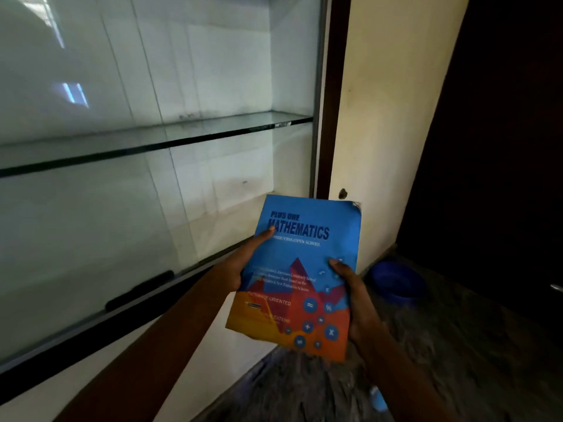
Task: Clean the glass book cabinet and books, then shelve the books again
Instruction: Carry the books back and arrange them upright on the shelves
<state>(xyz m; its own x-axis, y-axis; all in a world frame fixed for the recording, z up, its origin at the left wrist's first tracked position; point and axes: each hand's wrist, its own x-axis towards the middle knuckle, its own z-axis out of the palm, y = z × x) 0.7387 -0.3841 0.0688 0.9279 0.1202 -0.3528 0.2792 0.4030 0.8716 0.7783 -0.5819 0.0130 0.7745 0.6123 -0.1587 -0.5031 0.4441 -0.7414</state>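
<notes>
A blue and orange mathematics book is held face up in front of the cabinet's lower right corner. My left hand grips its left edge, thumb lying across the cover. My right hand grips the right edge, thumb on the cover. The glass book cabinet fills the left of the view. Its glass shelf carries no books, and none show in the space below it. A sliding glass pane covers the left part, with a dark handle near its bottom rail.
A cream wall strip runs beside the cabinet's dark frame. On the dark patterned floor stands a blue bowl. A dark door or panel fills the right. A small blue object shows by my right forearm.
</notes>
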